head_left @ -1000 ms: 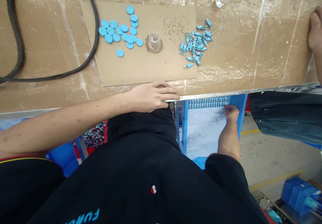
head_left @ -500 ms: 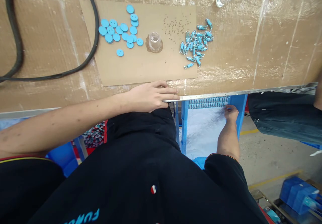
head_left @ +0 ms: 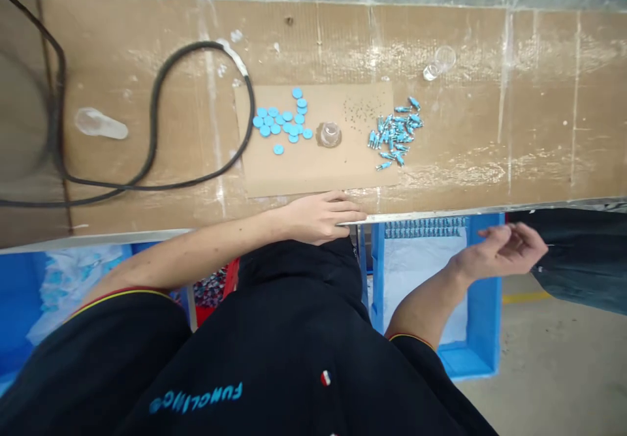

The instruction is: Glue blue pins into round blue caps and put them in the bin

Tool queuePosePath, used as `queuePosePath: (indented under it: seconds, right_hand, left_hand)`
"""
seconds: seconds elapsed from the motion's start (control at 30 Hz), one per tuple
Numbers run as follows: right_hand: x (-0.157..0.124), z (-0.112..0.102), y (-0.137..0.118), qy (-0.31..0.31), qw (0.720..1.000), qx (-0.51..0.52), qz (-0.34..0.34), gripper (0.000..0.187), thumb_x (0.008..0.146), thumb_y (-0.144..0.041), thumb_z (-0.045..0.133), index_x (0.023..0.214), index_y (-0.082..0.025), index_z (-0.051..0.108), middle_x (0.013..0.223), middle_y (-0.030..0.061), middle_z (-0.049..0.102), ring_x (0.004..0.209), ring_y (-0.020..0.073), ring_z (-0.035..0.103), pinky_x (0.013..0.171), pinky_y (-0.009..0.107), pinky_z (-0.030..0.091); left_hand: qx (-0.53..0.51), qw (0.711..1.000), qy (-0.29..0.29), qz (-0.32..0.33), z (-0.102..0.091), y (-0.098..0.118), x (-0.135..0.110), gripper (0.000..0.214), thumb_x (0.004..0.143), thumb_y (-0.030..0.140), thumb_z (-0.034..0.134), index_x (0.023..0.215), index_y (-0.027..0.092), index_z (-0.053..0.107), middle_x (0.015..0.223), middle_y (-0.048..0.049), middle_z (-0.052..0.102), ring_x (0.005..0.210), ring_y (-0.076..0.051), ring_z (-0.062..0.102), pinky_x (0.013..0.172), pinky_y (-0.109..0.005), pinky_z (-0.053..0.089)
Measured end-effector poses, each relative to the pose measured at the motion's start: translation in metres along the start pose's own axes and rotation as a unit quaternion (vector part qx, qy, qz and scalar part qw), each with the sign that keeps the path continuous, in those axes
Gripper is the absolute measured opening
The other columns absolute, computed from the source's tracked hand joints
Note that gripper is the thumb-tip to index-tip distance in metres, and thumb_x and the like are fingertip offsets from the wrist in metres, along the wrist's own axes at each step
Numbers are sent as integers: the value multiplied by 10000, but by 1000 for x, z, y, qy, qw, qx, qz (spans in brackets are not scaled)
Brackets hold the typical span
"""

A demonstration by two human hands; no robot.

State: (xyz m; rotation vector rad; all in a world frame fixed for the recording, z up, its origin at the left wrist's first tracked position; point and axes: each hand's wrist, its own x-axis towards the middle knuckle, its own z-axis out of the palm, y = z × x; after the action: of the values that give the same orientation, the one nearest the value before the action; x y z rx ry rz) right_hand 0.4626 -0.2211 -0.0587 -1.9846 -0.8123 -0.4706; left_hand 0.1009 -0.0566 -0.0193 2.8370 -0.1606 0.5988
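My left hand lies on the front edge of the table, fingers stretched out and holding nothing. My right hand is raised over the right side of a blue bin, its fingers loosely curled and apart, with nothing visible in them. Inside the bin, small blue figures lie in tidy rows along the far end of a white sheet. On a cardboard sheet are round blue button-like discs, a small clear cup and dark specks. A loose pile of blue figures spans the sheet's right edge.
A black hose loops over the left of the table. Clear plastic pieces lie at the left, and small clear cups at the back right. Another person's dark clothing is close on the right. Blue bins stand below left.
My right hand has left the end of the figure rows and risen to the right, its fingers loosened. My left hand stays at the table edge. The view has tilted up and shifted left.
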Motion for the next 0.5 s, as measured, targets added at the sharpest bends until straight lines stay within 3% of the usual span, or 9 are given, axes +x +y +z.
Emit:
queuePosePath:
  seconds: [0.1, 0.2, 0.27, 0.37, 0.5]
  right_hand:
    - [-4, 30, -78, -112, 964, 107, -216, 117, 984, -388, 650, 1002, -287, 707, 880, 20, 639, 810, 222, 630, 799, 409, 551]
    - [1, 61, -126, -262, 917, 77, -292, 166, 1014, -355, 642, 1070, -278, 777, 955, 39, 690, 869, 202, 625, 825, 369, 519]
    - [5, 76, -137, -328, 890, 44, -313, 204, 1017, -356, 622, 1093, -288, 799, 975, 48, 684, 878, 206, 587, 819, 366, 486]
    - [8, 90, -131, -375, 862, 23, -340, 183, 978, -353, 645, 1033, -294, 810, 935, 59, 672, 823, 212, 512, 779, 368, 439]
    - [9, 94, -122, -361, 860, 27, -361, 130, 959, -323, 637, 951, -273, 757, 929, 86, 705, 849, 247, 567, 817, 411, 469]
  left_hand:
    - [6, 992, 124, 30, -9, -1, -3, 188, 967, 199, 614, 827, 216, 739, 1177, -86, 828, 1088, -188, 777, 960, -344, 619]
    - [22, 976, 212, -40, -38, -18, -17, 70, 952, 222, 664, 903, 215, 714, 1096, -80, 814, 967, -182, 762, 839, -340, 607]
    - [22, 966, 199, -163, -66, -38, -30, 75, 980, 268, 646, 984, 232, 712, 1104, -68, 796, 979, -199, 746, 879, -388, 590]
    - [3, 933, 134, -333, -104, -73, -52, 184, 1014, 326, 573, 989, 234, 730, 1037, -66, 768, 975, -216, 720, 923, -426, 563]
    - [-28, 921, 80, -381, -121, -97, -74, 191, 947, 304, 592, 936, 212, 759, 908, -67, 707, 841, -197, 658, 828, -384, 532]
